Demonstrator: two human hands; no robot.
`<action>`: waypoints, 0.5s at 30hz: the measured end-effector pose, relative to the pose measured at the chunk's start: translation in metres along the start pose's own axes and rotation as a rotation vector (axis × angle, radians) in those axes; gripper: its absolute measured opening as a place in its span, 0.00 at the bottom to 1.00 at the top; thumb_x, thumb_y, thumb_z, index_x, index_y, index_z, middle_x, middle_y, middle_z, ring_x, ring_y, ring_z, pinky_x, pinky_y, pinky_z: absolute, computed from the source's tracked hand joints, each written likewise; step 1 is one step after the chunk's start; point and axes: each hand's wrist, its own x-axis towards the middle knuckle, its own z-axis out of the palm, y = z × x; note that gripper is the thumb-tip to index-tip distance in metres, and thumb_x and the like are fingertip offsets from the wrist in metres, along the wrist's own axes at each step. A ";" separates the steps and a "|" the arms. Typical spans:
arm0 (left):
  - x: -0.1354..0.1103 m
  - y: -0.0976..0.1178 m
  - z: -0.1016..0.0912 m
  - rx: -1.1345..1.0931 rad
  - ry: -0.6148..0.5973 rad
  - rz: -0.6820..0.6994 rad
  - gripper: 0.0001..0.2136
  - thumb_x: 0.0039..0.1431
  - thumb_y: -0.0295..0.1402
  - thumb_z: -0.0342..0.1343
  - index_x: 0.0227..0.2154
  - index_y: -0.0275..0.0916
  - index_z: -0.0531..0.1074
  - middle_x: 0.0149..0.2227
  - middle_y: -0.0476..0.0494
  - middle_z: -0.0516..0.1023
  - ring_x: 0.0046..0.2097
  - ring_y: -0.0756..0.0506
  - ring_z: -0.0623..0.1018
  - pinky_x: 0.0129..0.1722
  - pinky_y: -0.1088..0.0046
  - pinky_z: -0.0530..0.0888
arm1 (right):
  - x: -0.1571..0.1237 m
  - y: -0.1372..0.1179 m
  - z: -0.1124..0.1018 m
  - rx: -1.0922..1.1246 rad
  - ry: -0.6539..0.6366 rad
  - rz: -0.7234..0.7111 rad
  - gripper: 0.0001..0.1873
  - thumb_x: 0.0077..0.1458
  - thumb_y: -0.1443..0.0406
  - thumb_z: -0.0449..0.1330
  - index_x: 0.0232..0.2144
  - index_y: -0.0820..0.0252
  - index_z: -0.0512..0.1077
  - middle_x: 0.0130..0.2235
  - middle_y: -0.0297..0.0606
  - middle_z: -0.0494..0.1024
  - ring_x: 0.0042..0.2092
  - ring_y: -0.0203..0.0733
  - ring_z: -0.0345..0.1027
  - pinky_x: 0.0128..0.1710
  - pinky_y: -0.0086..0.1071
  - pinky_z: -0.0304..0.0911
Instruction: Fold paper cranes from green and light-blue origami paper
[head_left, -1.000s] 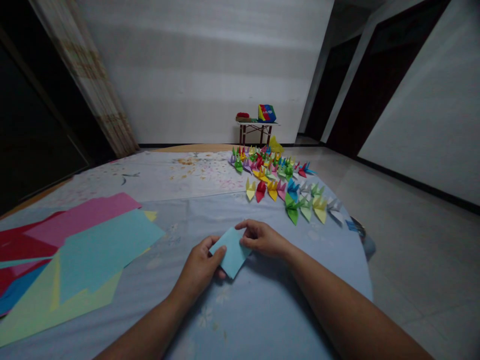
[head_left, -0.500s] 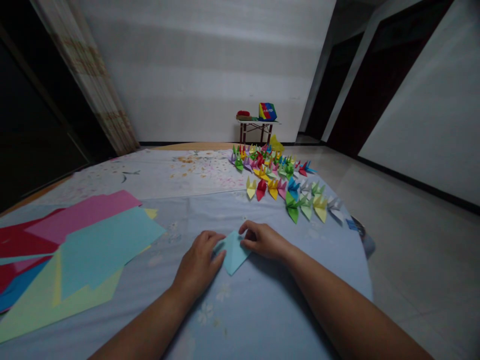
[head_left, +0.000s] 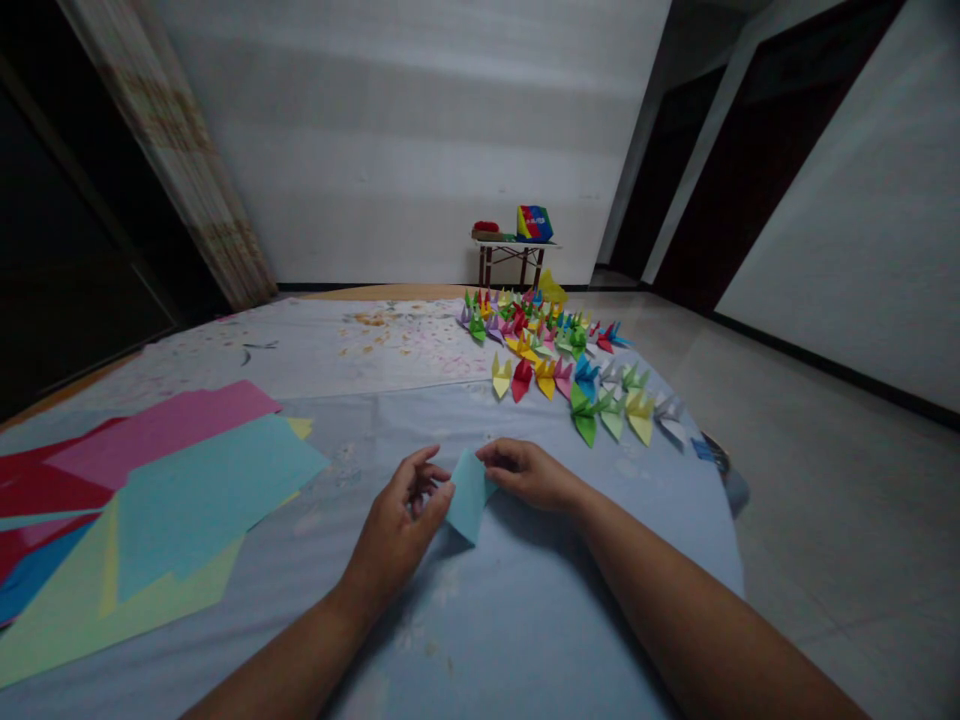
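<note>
Both forearms reach in from the near edge and meet over the blue cloth [head_left: 540,620]. The left hand [head_left: 397,520] lies knuckles up, slightly raised, its fingers loosely curled and spread a little, with the thumb and forefinger closed on the left edge of the folded light-blue paper [head_left: 466,497]. The right hand [head_left: 529,472] comes in from the right, back upward, its fingers bent inward and nipping the paper's upper right corner (the fingertips themselves are partly hidden behind the fold). Apart from that pinch, neither hand holds anything else.

The paper stands between the two hands, lifted off the cloth and tilted, its pointed lower corner aimed toward the near side. It is just right of the left thumb and just left of the right hand's fingers.

To the left, well apart from the hands, loose coloured sheets [head_left: 202,490] lie overlapping on the cloth: teal, pink, red, pale green. Farther off and to the right, rows of small folded paper figures [head_left: 570,370] stand in many colours. A small table [head_left: 514,250] sits against the far wall.
</note>
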 end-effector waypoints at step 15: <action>-0.007 0.010 0.007 0.117 -0.060 0.081 0.16 0.55 0.36 0.51 0.46 0.41 0.63 0.45 0.41 0.68 0.44 0.44 0.70 0.44 0.64 0.67 | -0.001 -0.004 0.005 0.481 -0.008 0.069 0.16 0.33 0.60 0.68 0.24 0.63 0.69 0.29 0.34 0.73 0.28 0.33 0.66 0.29 0.28 0.62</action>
